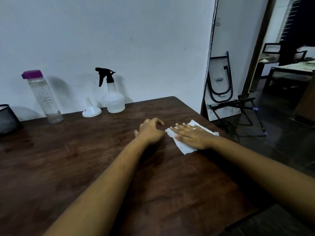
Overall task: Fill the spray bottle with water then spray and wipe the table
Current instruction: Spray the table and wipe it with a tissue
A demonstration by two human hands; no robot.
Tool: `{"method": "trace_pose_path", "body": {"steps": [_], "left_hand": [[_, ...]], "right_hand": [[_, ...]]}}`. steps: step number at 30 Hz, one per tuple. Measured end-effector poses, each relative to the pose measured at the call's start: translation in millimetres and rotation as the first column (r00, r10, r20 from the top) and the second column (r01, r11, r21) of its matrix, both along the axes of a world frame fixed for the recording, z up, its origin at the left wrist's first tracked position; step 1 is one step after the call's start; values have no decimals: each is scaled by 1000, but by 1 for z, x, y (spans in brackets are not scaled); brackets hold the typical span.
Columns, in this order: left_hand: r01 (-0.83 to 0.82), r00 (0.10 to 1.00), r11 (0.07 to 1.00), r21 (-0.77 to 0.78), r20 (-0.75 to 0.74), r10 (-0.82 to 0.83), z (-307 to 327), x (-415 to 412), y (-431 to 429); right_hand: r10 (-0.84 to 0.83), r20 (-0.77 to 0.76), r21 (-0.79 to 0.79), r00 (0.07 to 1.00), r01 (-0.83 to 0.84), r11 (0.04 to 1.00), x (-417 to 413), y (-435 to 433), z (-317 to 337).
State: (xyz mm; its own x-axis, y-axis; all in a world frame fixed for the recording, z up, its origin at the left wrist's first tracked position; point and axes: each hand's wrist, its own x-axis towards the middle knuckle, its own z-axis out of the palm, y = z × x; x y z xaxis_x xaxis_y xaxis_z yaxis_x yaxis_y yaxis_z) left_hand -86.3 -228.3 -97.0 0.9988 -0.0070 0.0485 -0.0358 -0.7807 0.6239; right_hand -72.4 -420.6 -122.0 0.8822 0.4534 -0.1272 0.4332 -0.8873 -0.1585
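A white spray bottle (pixel 113 97) with a black trigger head stands upright at the back of the dark wooden table (pixel 85 159), by the wall. A white funnel (pixel 91 111) sits upside down just left of it. A tall clear water bottle (pixel 44 97) with a purple cap stands further left. My right hand (pixel 190 134) lies flat with straight fingers on a white paper tissue (pixel 185 148) near the table's right edge. My left hand (pixel 150 129) rests on the table just left of the tissue, fingers loosely curled and holding nothing.
A black mesh pen holder (pixel 7 119) stands at the far left edge. Folded black metal frames (pixel 223 86) lean against the wall right of the table, beside a doorway to another room. The table's right edge runs diagonally close to my right hand.
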Motion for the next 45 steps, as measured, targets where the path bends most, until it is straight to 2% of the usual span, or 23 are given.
{"method": "trace_pose_path", "body": {"steps": [7, 10, 13, 17, 22, 27, 30, 34, 37, 41, 45], "left_hand": [[24, 1000, 998, 53, -17, -23, 0, 1, -4], [7, 1000, 999, 38, -12, -6, -1, 3, 4], [-16, 1000, 1000, -12, 12, 16, -1, 7, 12], [-64, 994, 994, -92, 82, 71, -2, 12, 15], [-24, 994, 988, -153, 101, 40, -4, 18, 10], [-4, 997, 989, -150, 80, 16, -11, 20, 6], [-11, 999, 992, -122, 44, 17, -12, 22, 9], [-6, 999, 991, -135, 32, 11, -10, 23, 12], [6, 1000, 991, -133, 31, -2, -8, 22, 13], [0, 999, 990, -139, 44, 6, -8, 22, 15], [-15, 996, 986, -165, 83, 29, -8, 22, 17]], "right_hand": [[-320, 67, 13, 945, 320, 947, 56, 3, -4], [-363, 47, 19, 931, 363, 932, 66, 17, 0], [-291, 55, 12, 955, 291, 957, 65, 42, 3], [-92, 61, -21, 994, 93, 995, 44, 66, 3], [106, 51, 5, 993, -106, 994, 2, 54, 3], [218, -2, -18, 976, -218, 976, -33, 22, 9], [152, -14, -52, 988, -152, 987, -29, 1, 9], [-148, 17, -111, 989, 149, 983, 10, -25, 7], [-270, 18, -98, 963, 270, 958, 40, -28, 5], [-268, 32, -85, 963, 270, 959, 51, 6, 7], [-59, 51, -60, 997, 62, 996, 27, 53, 10]]}}
